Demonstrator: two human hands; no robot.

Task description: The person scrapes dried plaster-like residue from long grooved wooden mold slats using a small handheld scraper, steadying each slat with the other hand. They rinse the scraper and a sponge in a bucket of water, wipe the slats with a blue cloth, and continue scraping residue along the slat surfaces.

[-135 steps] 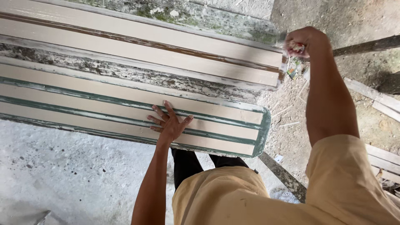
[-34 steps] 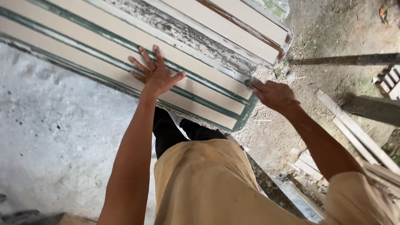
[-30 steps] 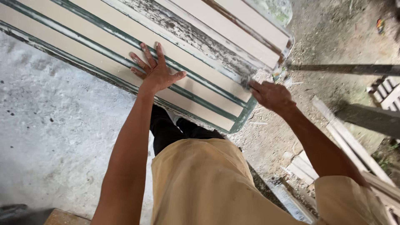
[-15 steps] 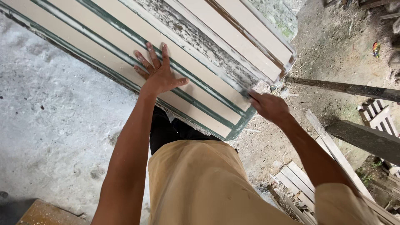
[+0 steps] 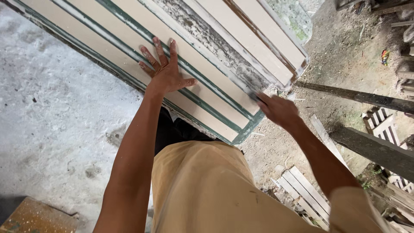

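At the bottom of the view, a tan shirt (image 5: 207,190) is seen above a pale concrete floor (image 5: 56,125), with a wooden block (image 5: 30,215) at the lower left corner. Beyond it, the left hand (image 5: 166,71) is laid flat with fingers spread on a long cream panel (image 5: 129,34) edged with green stripes. At the panel's near end, the right hand (image 5: 278,110) is set against the corner; its grip cannot be told through the blur. Farther right, wooden slats (image 5: 304,194) and a dark beam (image 5: 366,99) are seen on bare dirt.
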